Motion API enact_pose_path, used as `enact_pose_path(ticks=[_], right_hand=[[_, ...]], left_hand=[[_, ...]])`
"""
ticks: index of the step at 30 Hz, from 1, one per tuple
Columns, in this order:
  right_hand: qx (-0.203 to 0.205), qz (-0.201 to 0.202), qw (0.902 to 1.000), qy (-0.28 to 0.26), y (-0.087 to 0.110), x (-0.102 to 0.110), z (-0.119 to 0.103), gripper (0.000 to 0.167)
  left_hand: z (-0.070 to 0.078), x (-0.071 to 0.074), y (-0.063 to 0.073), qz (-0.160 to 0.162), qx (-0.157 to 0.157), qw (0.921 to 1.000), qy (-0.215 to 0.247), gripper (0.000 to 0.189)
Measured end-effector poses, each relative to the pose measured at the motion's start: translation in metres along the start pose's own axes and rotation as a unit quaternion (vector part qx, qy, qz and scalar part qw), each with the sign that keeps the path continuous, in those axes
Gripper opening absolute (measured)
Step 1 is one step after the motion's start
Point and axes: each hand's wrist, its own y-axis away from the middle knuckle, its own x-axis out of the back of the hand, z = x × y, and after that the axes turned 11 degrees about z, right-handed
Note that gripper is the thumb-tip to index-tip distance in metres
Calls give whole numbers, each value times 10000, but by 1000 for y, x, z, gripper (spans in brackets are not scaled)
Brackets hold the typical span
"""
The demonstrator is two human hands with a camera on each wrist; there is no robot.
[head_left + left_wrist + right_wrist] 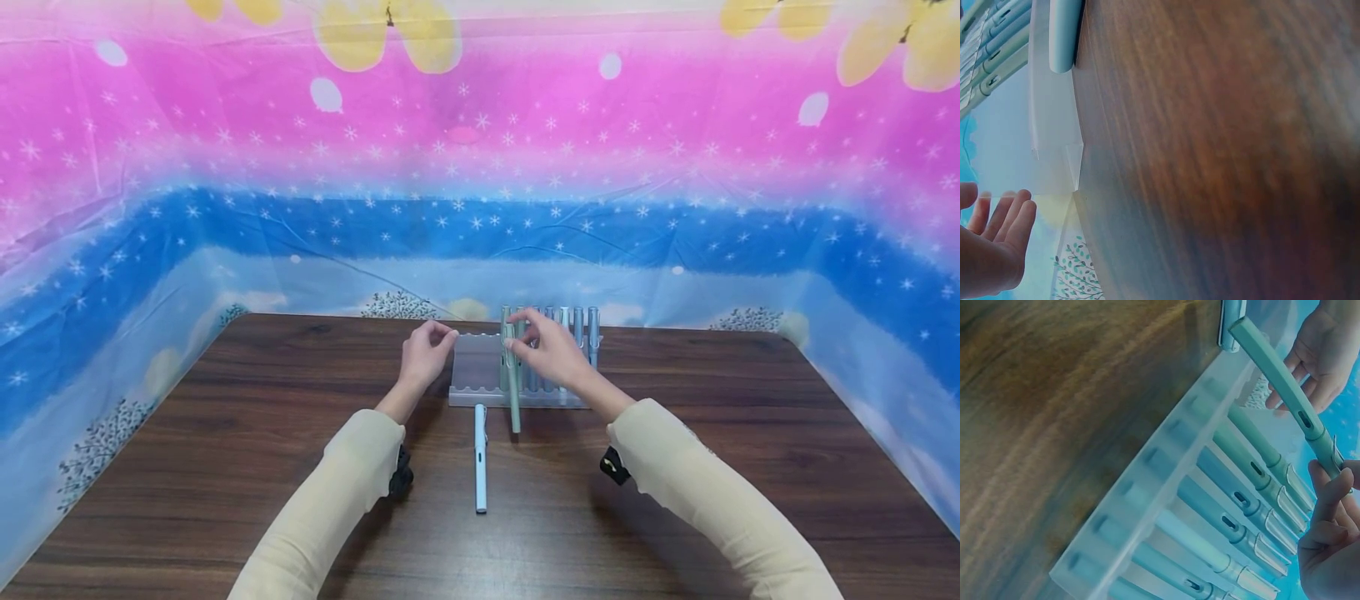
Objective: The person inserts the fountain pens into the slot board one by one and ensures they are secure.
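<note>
A green pen (513, 392) is pinched near its clip end by my right hand (551, 346), held tilted in front of the clear pen rack (476, 398). In the right wrist view that green pen (1282, 378) slants above the rack, its plain end away from the fingers. My left hand (426, 354) holds the rack's left edge, its fingertips partly behind the translucent plastic in the left wrist view. Several green, blue and grey pens (1235, 506) lie side by side in the rack's right-hand slots. The left slots hold no pens.
A light blue pen (481, 458) lies on the brown wooden table (300, 358) in front of the rack, between the forearms. A patterned pink and blue cloth (525, 225) hangs behind the table and along both sides.
</note>
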Motion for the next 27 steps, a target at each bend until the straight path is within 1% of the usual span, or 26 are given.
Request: enact_pose_path(ticks=[11, 16, 21, 27], right_hand=[[274, 495, 9984, 7, -10, -1, -5, 31], [338, 631, 9974, -40, -15, -1, -9, 31], [391, 768, 9962, 130, -20, -1, -14, 31], [558, 935, 9936, 291, -23, -3, -17, 31]], left_hand=[[-1, 0, -1, 32, -35, 10000, -52, 19], [-2, -1, -1, 28, -13, 10000, -56, 19], [-2, -2, -2, 54, 14, 10000, -69, 18], [-2, -1, -2, 52, 0, 10000, -76, 18]])
